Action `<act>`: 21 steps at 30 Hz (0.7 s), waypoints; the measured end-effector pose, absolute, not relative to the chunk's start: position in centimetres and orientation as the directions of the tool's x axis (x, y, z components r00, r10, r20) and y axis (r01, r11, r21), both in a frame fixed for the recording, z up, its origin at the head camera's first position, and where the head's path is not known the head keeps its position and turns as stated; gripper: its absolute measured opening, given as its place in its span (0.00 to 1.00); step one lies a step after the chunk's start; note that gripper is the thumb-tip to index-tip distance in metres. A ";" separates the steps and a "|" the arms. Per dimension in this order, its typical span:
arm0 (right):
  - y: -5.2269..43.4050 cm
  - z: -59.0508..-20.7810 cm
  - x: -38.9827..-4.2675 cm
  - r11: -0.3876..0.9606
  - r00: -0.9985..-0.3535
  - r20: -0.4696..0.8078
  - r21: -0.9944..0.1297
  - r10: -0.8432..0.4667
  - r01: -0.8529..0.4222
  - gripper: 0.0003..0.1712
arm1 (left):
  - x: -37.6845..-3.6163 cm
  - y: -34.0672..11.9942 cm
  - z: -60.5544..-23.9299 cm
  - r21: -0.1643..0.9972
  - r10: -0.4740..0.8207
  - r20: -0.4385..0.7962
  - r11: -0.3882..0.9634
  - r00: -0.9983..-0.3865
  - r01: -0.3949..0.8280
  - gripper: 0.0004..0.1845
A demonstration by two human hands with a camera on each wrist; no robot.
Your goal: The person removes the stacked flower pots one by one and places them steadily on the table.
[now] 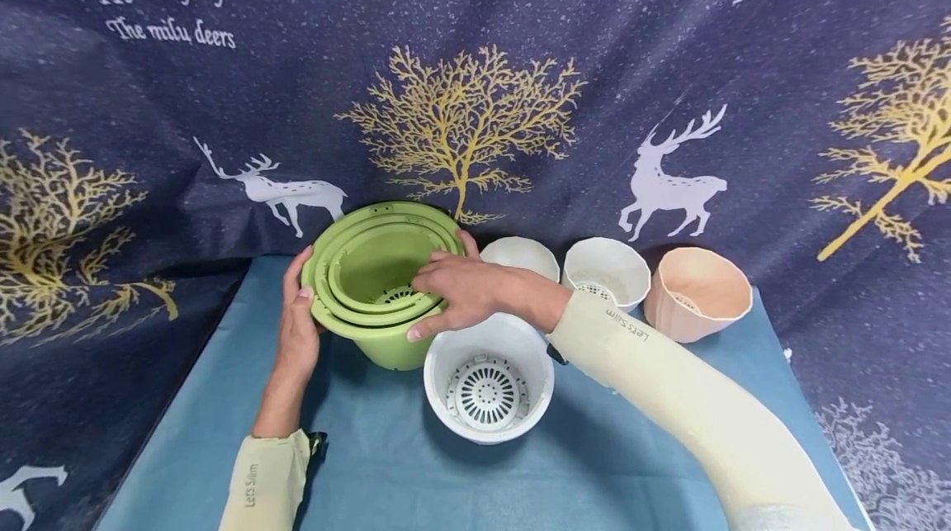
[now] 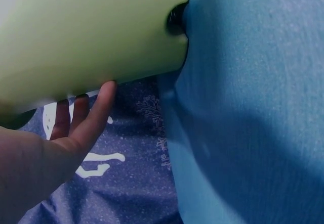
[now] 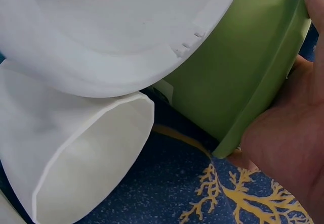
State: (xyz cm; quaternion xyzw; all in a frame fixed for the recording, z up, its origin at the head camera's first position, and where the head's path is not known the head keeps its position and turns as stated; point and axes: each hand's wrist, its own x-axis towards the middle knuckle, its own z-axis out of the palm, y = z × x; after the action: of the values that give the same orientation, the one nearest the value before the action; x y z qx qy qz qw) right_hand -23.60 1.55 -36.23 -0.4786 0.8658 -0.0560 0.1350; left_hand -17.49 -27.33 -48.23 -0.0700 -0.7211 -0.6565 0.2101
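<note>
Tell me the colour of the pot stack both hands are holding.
Light green: the nested pots show best in the head view.

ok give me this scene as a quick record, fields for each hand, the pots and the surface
left hand: fingers straight, pressed on the left rim of the stack of nested green plastic pots
right hand: curled over the stack's right rim
stack pose: tilted, opening toward the camera
nearest pot: round white plastic pot with a slotted bottom, upright, in front of the stack
back row: two white faceted pots, then a peach faceted pot, tipped
surface: blue cloth
</note>
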 end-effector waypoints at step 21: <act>1.5 -36.3 -23.7 0.503 -0.483 -0.141 -0.225 -0.865 -0.835 0.40 | -17.6 -27.3 -48.2 0.916 -0.193 0.395 0.153 -0.898 0.370 0.30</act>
State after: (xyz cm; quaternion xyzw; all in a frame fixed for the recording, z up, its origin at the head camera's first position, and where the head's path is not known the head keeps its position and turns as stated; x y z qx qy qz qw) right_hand -23.70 1.46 -36.35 -0.4947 0.8587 -0.0629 0.1181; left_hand -17.58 -27.26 -48.16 -0.0609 -0.7276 -0.6479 0.2171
